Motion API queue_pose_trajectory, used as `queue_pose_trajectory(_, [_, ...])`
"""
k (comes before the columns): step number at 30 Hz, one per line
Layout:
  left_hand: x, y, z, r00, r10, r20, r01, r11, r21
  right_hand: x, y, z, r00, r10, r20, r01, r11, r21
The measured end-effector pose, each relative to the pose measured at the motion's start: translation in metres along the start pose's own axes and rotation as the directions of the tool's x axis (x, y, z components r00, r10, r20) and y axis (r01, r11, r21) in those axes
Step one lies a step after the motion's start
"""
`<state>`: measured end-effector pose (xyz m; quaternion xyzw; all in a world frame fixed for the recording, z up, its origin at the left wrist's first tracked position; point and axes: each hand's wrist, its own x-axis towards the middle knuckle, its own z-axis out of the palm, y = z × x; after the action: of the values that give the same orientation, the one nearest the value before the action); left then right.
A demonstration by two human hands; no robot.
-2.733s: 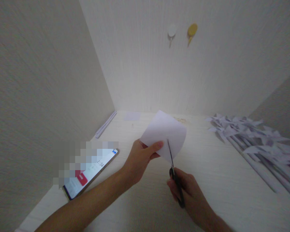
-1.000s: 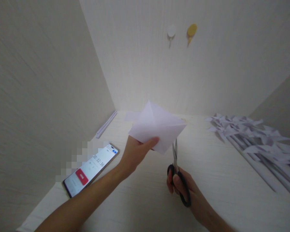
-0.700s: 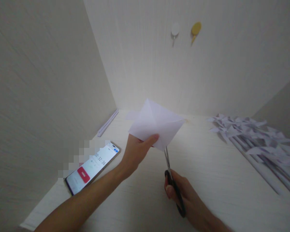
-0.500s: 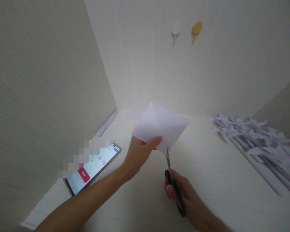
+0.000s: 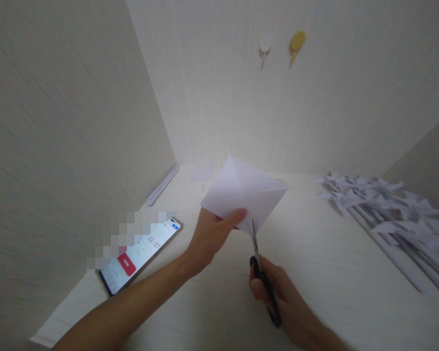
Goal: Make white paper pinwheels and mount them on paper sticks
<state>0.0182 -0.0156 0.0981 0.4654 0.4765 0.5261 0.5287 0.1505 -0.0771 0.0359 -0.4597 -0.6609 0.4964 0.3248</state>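
My left hand [image 5: 219,229] pinches a square white sheet of paper [image 5: 243,190] near its lower edge, thumb on top and fingers hidden beneath. Creases run across the sheet, and it is held turned like a diamond above the table. In my right hand [image 5: 274,292] is a pair of scissors [image 5: 255,243] with black handles. Its blades point away from me and lie at the paper's nearest corner, one blade showing over the sheet. How far the cut reaches I cannot make out.
A phone [image 5: 142,256] with a running timer lies at the left. Behind it are thin folded paper strips [image 5: 163,186] and a small paper piece [image 5: 202,173]. Several paper pinwheels [image 5: 384,214] on paper sticks lie at the right. White [image 5: 265,45] and yellow [image 5: 297,43] hooks hang on the wall.
The paper and my left hand have shifted slightly right and toward me, so the scissor blades lie a little further onto the corner. The phone's timer has advanced.
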Motion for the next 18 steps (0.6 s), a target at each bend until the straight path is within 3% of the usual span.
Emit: queue_pose_trajectory(18, [0.002,-0.0055,-0.0027,1.0,0.026,0.015,-0.025,0.999,-0.029,0.0015,0.0036,0.0009,1.0,-0.004,-0.021,0.004,1.0,0.017])
